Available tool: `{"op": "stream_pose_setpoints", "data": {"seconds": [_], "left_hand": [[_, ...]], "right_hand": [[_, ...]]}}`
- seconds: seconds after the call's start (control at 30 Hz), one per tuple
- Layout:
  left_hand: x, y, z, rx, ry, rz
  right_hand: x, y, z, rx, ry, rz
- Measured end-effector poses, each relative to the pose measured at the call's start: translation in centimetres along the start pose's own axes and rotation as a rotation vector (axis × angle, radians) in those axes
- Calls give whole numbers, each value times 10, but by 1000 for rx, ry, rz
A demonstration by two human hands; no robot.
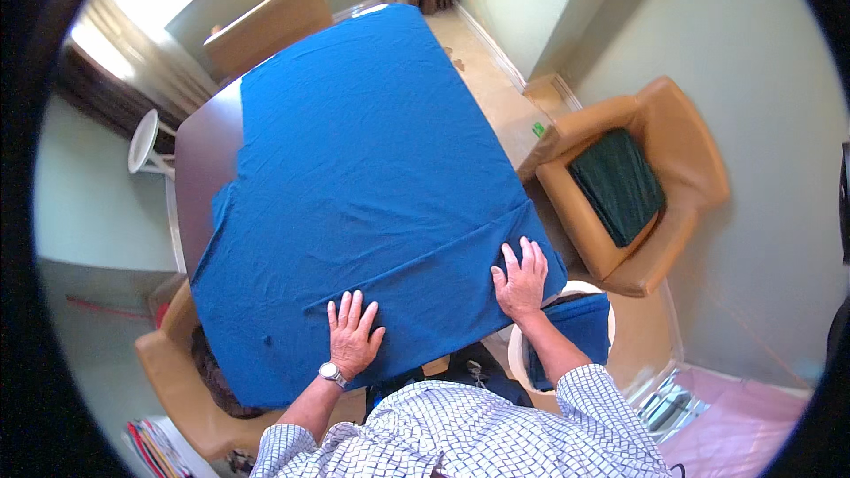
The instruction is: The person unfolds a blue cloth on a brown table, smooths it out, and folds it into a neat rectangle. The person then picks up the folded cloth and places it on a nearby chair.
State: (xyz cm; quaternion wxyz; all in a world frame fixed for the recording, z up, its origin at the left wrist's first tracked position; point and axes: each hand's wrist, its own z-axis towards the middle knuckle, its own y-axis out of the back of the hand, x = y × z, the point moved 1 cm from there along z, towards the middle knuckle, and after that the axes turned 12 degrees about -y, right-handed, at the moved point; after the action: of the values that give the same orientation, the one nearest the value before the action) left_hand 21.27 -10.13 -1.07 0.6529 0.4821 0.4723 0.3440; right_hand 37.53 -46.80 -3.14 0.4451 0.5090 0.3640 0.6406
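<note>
A large blue cloth (372,139) lies spread over a dark tabletop (199,179), with part of the tabletop bare on the left. My left hand (352,338) rests palm down on the cloth near its front edge, fingers apart. Further right, my right hand (523,282) presses flat on the cloth close to the table's front right corner. A long fold runs slantwise across the cloth just beyond both hands. Small wrinkles show in the middle, and the cloth's left edge is bunched partway along. Neither hand grips anything.
To the right stands a tan armchair (690,166) with a dark green cushion (617,186). Below my right forearm, a white round container (516,355) holds folded blue cloth (581,328). Another tan chair (166,372) is at left, one (272,23) beyond the table. A white stool (143,141) stands left.
</note>
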Motion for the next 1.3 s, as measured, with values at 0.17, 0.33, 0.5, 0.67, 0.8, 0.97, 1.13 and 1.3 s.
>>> {"op": "stream_pose_setpoints", "data": {"seconds": [0.17,0.33,0.5,0.67,0.8,0.97,1.13,1.3], "left_hand": [[13,-4,-37,-77,193,30],[22,-5,-62,-137,297,68],[25,-5,-77,-153,358,81],[24,-2,-78,-149,385,81],[24,-4,-80,-149,379,70],[5,9,-62,-147,282,71],[-22,-2,-34,-176,102,-14],[-15,-16,-34,-200,159,-11]], "right_hand": [[1,-4,-2,-7,42,-48],[-1,-7,-6,4,35,-65],[3,-11,-5,-14,23,-103],[41,-19,-3,11,57,-98],[86,-41,-15,43,164,-7],[143,-54,-38,130,262,83],[185,-59,-65,241,456,160],[188,-55,-76,328,588,147]]}}
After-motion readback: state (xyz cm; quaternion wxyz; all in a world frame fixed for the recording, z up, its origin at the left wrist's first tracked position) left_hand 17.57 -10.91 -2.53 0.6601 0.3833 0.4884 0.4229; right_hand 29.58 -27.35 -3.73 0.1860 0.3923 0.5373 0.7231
